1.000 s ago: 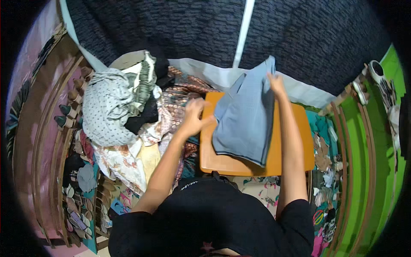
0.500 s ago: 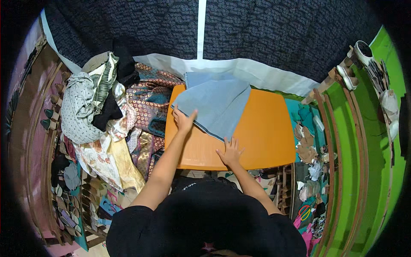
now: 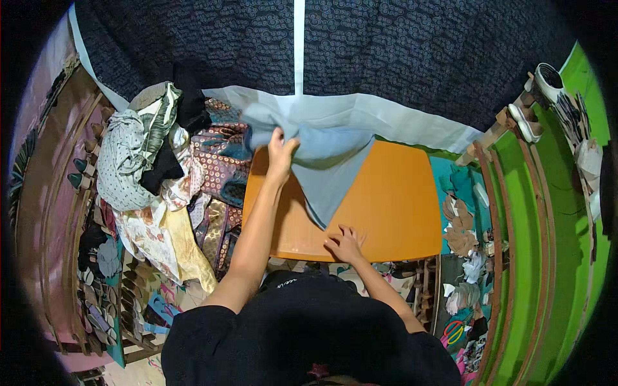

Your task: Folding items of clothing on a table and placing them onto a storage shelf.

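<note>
A blue-grey cloth (image 3: 331, 183) lies partly over the orange table (image 3: 402, 206), narrowing to a point toward me. Its far left part is lifted and bunched, and blurred by motion. My left hand (image 3: 281, 154) grips that lifted edge between thumb and fingers. Near the table's front edge, my right hand (image 3: 346, 246) rests with its fingers apart, just below the cloth's tip and holding nothing.
To the left is a heap of clothes (image 3: 125, 157), beside a patterned fabric (image 3: 219, 151). A dark patterned curtain (image 3: 418, 58) hangs behind the table. Shoes (image 3: 524, 122) sit on the rack at right. Scissors with coloured handles (image 3: 454, 332) lie low at right.
My left hand has moved up and away from me, raising the cloth's left edge and folding it back. The right hand has slid slightly toward me, off the cloth's tip.
</note>
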{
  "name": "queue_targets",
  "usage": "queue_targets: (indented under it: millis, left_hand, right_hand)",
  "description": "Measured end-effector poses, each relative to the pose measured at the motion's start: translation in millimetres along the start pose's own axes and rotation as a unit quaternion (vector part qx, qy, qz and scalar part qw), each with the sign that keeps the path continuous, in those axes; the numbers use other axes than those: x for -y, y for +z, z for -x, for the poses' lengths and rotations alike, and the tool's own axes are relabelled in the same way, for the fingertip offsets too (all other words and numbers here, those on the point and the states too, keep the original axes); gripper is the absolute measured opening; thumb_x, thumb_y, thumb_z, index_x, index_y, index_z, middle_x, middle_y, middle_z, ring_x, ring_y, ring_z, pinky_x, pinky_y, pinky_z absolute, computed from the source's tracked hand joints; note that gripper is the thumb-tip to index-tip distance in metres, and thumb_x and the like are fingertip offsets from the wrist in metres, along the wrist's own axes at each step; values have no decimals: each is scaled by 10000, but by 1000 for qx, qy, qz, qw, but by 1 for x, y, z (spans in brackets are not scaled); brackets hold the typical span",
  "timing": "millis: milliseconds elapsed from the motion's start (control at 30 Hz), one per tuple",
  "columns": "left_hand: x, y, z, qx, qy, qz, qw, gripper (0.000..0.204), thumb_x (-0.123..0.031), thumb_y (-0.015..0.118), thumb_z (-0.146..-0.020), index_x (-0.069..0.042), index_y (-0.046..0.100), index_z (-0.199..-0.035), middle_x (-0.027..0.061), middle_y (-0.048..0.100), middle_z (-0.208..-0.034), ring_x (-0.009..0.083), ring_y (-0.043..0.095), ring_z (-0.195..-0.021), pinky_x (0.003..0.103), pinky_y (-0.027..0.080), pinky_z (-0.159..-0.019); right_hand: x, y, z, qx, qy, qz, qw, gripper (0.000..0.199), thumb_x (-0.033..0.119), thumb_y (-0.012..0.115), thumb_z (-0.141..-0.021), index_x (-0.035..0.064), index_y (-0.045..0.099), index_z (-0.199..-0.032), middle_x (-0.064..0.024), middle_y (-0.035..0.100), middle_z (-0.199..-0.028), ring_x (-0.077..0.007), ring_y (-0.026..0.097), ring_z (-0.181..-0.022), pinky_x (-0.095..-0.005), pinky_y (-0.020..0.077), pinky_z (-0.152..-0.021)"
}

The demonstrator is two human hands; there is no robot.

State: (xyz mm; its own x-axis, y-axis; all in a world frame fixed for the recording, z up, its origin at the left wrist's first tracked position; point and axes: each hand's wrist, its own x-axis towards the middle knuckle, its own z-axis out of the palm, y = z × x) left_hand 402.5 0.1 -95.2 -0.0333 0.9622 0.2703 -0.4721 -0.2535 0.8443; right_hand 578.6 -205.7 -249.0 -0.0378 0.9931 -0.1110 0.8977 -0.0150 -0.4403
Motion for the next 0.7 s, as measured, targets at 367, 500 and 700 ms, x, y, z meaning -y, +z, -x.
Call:
queue_targets:
  millis: [367,500,700]
  left_hand:
    - [23,62,122,646,-38,-297,702,264,-120,635,-567,-49,499,-783,90,561,-745,207,534,-724,332,415,-668]
    - [120,-31,189,683,-237,-369,584,230,-235,666,-656,-100,603,-831,62,608,-855,207,559,-785,317,433,-673]
    - [41,-75,127,333,-514,-226,758,436,-413,550,-780,-6,569,-933,82,602,-916,167,571,-869,280,448,-756]
  right_hand:
    - [-51,-111,-38,-269,176,-706,631,551,515,282,-860,36,490,-1036,-69,518,-913,-126,496,-696,-254,409,-557]
    - [-77,-89,-19,-80,259,-626,731,493,500,345,-848,91,446,-1104,-81,534,-953,-164,501,-807,-288,412,-704]
    - [-15,-42,-35,-7,38,-418,908,423,287,584,-764,29,490,-1086,-123,504,-1044,-231,486,-939,-334,373,-845]
